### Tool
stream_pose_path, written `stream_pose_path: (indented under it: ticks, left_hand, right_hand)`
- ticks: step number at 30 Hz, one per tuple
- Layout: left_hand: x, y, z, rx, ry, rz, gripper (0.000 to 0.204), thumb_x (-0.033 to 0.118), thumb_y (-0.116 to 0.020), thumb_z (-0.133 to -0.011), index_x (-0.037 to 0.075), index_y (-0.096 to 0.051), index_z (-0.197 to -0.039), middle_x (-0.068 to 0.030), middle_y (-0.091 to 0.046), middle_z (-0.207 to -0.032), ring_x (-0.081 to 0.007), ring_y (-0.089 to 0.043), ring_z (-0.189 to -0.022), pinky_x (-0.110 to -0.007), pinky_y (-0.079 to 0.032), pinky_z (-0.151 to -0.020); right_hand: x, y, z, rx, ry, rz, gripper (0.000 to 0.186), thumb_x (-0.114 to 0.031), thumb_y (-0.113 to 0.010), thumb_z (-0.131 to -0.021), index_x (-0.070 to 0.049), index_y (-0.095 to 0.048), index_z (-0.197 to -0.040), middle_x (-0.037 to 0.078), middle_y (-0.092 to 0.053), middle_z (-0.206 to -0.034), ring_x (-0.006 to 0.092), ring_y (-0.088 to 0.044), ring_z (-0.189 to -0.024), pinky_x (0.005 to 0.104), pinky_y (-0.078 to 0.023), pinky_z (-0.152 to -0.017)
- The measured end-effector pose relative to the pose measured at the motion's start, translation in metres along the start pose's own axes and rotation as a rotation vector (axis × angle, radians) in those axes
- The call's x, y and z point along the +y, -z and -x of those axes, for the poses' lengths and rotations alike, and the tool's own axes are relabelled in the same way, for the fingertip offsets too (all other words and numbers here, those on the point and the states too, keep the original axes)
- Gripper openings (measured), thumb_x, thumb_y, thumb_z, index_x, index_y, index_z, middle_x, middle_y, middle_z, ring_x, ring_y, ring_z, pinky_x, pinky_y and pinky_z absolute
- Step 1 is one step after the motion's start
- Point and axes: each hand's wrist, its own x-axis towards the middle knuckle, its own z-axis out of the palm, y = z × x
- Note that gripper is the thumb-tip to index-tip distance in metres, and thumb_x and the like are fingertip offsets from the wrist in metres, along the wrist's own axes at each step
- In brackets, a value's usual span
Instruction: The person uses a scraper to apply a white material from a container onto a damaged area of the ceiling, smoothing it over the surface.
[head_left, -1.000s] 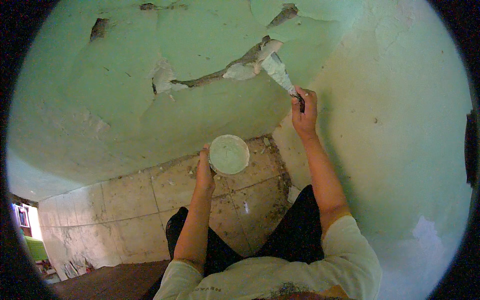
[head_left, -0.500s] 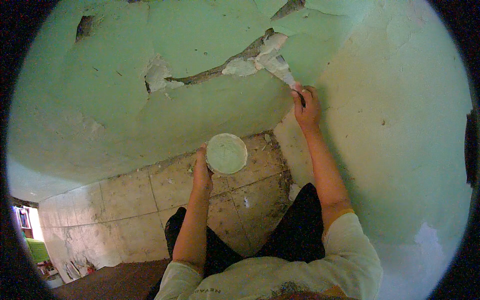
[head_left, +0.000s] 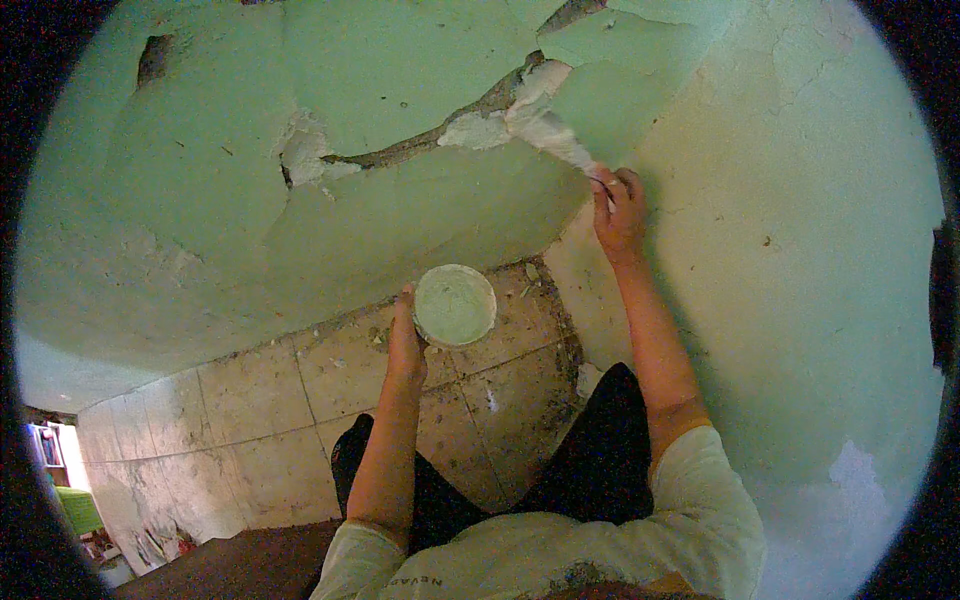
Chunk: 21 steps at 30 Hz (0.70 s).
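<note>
At upper centre, the right hand (head_left: 620,215), closed round a blurred scraper (head_left: 568,148), apparently fills the crack (head_left: 422,145), next needing a flat stroke, while mid-frame the left hand (head_left: 405,342) grips a tub (head_left: 494,308).

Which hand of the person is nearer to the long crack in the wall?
Right. The right hand, with a putty knife, is near the crack's right end. The left hand, farther below, holds a round container.

Tub (head_left: 488,325) left of putty knife (head_left: 571,148)
</note>
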Motion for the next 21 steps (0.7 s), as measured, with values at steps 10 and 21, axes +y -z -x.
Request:
stream_pose_path:
  ticks: [10,21]
  left_hand:
    - [-0.001,0.010,0.002,0.017,-0.015,0.006,0.072,0.061,-0.049,-0.093,0.007,-0.047,-0.141,-0.0113,-0.051,-0.142,-0.0249,-0.048,-0.130,-0.039,-0.037,-0.107]
    - [-0.001,0.014,0.001,0.030,-0.055,0.033,0.071,0.059,-0.049,-0.093,0.005,-0.047,-0.140,-0.0116,-0.051,-0.141,-0.0247,-0.047,-0.130,-0.038,-0.037,-0.107]
  right_hand:
    - [-0.030,-0.006,-0.033,-0.064,-0.181,-0.155,0.030,-0.014,-0.068,-0.088,-0.008,-0.065,-0.117,0.019,-0.059,-0.105,0.0347,-0.058,-0.090,0.0430,-0.052,-0.075]
    - [-0.039,0.008,-0.015,-0.067,-0.261,-0.234,0.029,-0.016,-0.068,-0.089,-0.010,-0.066,-0.117,0.018,-0.060,-0.100,0.0364,-0.058,-0.093,0.0438,-0.051,-0.081]
